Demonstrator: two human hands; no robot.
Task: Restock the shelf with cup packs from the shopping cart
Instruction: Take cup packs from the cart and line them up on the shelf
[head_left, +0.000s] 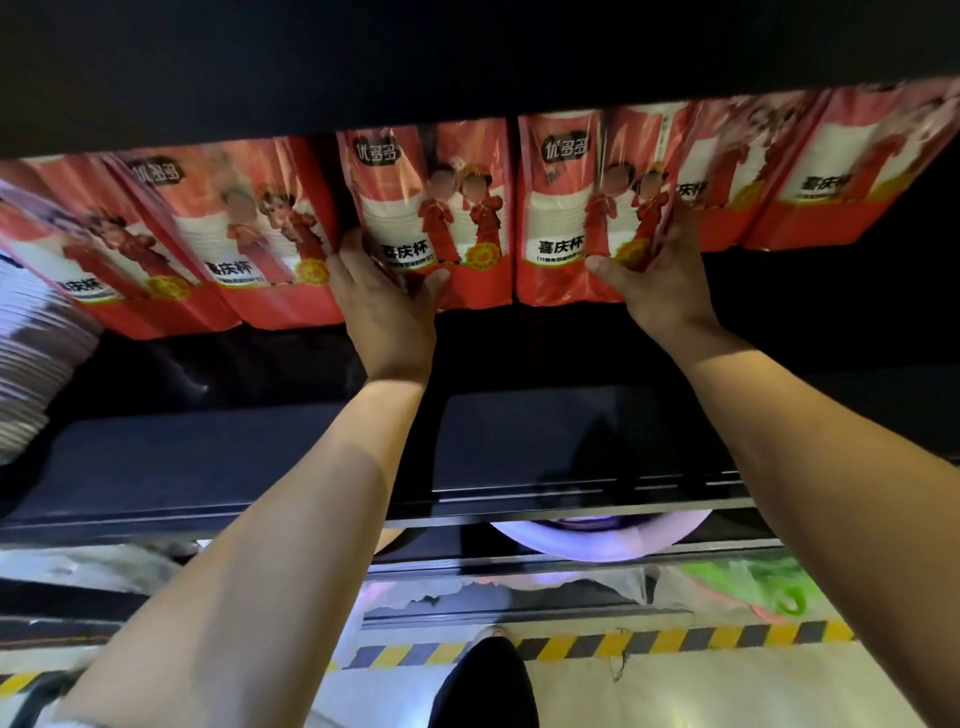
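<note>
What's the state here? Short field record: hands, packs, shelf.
left hand: grips left edge of centre-left pack, thumb on its front
right hand: grips right edge of centre-right pack, thumb on its front
held packs: upright, side by side, labels facing out
other packs: red, same design, lined up on both sides
shelf board: dark, directly above the row

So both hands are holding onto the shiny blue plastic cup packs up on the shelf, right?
Not quite. The shiny plastic cup packs are red, not blue, as the head view shows. The rest is right: the left hand and the right hand each grip one of the packs in the row on the shelf.
</note>
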